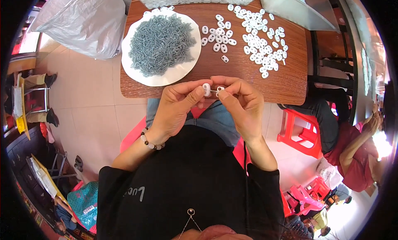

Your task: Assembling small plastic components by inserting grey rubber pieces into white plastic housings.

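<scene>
Just over the table's near edge, my left hand pinches a white oval two-hole plastic piece between thumb and fingers. Facing it, my right hand grips a smaller white plastic piece with holes. A thin coil spring spans the gap between the two pieces. Beyond my hands, a white plate carries a heap of small grey springs. Loose white two-hole pieces lie in a cluster right of the plate, and one single piece sits nearer to me.
More white pieces spread over the right side of the brown table. A translucent bin stands at the far right, a grey plastic bag at the far left. A red stool and a seated person are to the right.
</scene>
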A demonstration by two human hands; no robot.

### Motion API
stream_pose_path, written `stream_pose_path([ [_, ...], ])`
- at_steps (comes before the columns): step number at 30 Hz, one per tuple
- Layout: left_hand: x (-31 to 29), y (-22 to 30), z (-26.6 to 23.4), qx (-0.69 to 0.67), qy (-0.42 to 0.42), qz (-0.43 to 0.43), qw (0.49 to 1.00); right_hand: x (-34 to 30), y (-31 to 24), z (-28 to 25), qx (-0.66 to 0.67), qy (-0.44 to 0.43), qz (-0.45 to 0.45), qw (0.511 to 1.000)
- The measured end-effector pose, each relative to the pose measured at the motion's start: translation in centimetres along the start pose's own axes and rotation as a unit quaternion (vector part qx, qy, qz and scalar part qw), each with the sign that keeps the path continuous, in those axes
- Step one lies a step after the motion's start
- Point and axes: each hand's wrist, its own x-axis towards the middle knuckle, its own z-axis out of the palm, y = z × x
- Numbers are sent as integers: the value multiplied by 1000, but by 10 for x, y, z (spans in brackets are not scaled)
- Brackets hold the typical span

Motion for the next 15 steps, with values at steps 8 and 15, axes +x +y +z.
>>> stream_pose_path([
  [8, 0, -1, -3, 38, -12, 29, 999, 0, 0, 2, -22, 4, -4, 1000],
  [15, -1, 1, -1, 38, -10, 35, 999, 0, -2, 4, -22, 1, -7, 1000],
])
